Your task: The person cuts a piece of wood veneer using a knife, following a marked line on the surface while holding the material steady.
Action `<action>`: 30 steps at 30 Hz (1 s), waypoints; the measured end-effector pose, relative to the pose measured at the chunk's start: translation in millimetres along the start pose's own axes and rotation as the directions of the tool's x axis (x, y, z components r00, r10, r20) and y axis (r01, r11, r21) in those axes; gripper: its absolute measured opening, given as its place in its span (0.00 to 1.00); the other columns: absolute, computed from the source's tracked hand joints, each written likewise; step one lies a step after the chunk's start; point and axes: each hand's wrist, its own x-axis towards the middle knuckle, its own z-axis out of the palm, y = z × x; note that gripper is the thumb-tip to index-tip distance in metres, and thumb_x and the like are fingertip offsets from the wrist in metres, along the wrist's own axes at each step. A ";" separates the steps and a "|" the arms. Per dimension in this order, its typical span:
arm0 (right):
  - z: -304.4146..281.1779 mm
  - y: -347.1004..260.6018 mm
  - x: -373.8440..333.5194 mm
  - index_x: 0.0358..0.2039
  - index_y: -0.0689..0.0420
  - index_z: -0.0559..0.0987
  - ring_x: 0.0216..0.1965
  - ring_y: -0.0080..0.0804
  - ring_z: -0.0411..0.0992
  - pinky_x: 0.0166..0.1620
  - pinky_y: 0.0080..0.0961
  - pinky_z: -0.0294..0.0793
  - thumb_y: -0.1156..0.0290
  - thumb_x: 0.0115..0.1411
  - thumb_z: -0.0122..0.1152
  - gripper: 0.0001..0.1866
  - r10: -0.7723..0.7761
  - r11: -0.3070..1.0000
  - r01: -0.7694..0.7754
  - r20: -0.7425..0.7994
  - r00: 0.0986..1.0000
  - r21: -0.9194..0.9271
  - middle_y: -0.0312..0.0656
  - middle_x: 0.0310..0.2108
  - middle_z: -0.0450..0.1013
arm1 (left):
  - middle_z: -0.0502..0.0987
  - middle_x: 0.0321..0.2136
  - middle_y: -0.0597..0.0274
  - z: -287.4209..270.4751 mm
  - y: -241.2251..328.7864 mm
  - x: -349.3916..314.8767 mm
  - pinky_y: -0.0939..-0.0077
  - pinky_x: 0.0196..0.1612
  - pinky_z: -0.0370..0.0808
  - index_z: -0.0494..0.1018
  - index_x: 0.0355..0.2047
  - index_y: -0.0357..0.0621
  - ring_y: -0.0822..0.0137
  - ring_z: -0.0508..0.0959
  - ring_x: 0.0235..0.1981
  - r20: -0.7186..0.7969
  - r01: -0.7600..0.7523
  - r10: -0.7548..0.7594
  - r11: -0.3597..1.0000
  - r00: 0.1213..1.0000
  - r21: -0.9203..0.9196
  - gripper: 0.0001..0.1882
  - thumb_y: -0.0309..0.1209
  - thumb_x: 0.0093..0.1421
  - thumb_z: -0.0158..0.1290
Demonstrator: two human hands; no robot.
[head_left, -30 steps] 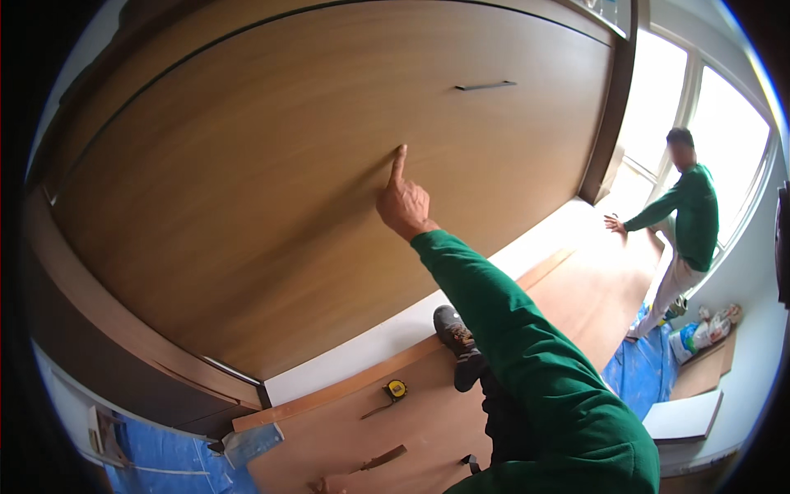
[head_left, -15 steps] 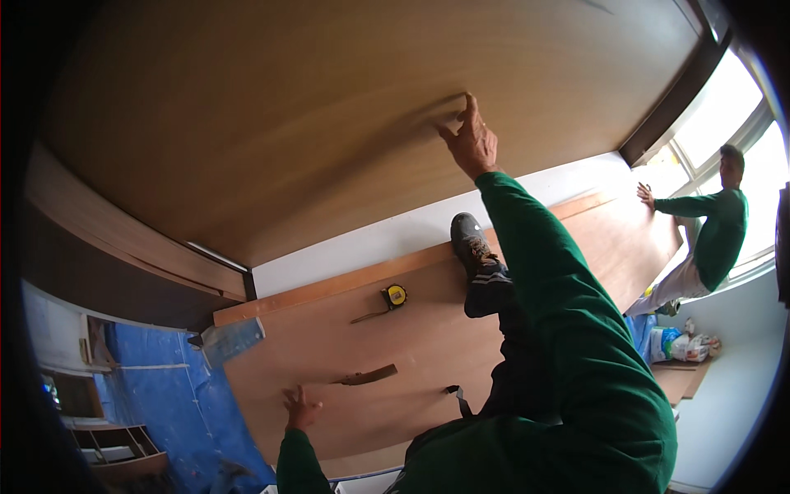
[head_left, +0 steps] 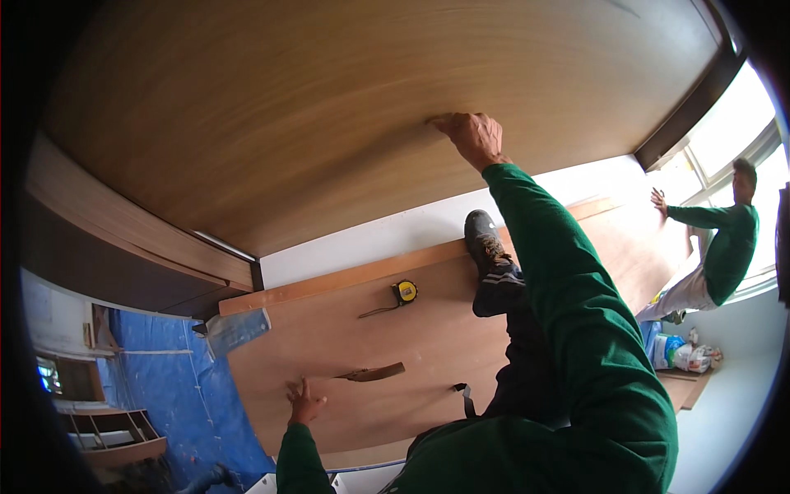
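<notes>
My right hand [head_left: 475, 138], at the end of a raised arm in a green sleeve, is up against the big brown wood panel [head_left: 271, 107]. Its fingers are curled together, with one fingertip at the panel surface; whether anything is in them is hidden. Lower left, my left hand [head_left: 306, 403] has its fingers spread over the pinkish-brown board [head_left: 329, 337]. Beside it on the board lies a thin brown curved piece [head_left: 374, 373]. Farther up the same board rests a yellow and black tape measure [head_left: 405, 292] with a cord.
My dark shoe [head_left: 484, 235] is on the board by its wooden edge strip [head_left: 346, 280]. At far right a person in green [head_left: 732, 247] reaches one hand toward the board near a window. Blue sheeting [head_left: 164, 370] covers the left side. Bags [head_left: 687, 354] stand at lower right.
My right hand has moved slightly down along the panel, and its pointing finger and thumb have folded in. The left hand stays over the board. The whole view has shifted a little.
</notes>
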 end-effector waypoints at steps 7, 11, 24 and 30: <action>-13.0 -3.2 13.3 0.37 0.43 0.92 0.35 0.47 0.84 0.38 0.43 0.80 0.43 0.62 0.71 0.18 -0.099 0.994 0.102 0.069 0.993 -0.033 0.40 0.30 0.85 | 0.26 0.81 0.30 0.0 0.3 1.8 0.33 0.77 0.58 0.33 0.84 0.68 0.17 0.41 0.78 -0.002 0.039 -0.039 0.998 0.999 0.041 0.63 0.55 0.62 0.66; -23.8 -0.7 18.0 0.37 0.43 0.92 0.35 0.46 0.84 0.38 0.43 0.80 0.41 0.63 0.71 0.19 -0.091 0.996 0.091 -0.008 0.996 -0.027 0.41 0.29 0.84 | 0.26 0.81 0.32 0.0 1.2 -0.3 0.34 0.77 0.58 0.32 0.84 0.69 0.18 0.41 0.78 -0.030 -0.009 0.011 0.998 1.000 0.067 0.62 0.54 0.63 0.65; 9.9 -8.5 6.7 0.40 0.38 0.93 0.39 0.44 0.85 0.39 0.41 0.84 0.42 0.64 0.68 0.17 -0.230 0.972 0.228 -0.036 0.973 -0.055 0.40 0.36 0.87 | 0.29 0.81 0.32 4.0 1.5 3.2 0.33 0.79 0.52 0.35 0.84 0.63 0.21 0.38 0.79 -0.043 -0.094 0.098 0.992 0.994 0.083 0.61 0.56 0.63 0.64; 7.0 -7.4 13.4 0.46 0.32 0.91 0.43 0.44 0.86 0.43 0.44 0.84 0.39 0.68 0.61 0.19 -0.202 0.964 0.216 0.099 0.974 -0.155 0.38 0.45 0.87 | 0.30 0.82 0.36 27.3 -19.1 21.3 0.29 0.78 0.51 0.38 0.84 0.64 0.20 0.35 0.79 -0.026 -0.011 0.012 0.998 1.000 0.055 0.58 0.60 0.65 0.61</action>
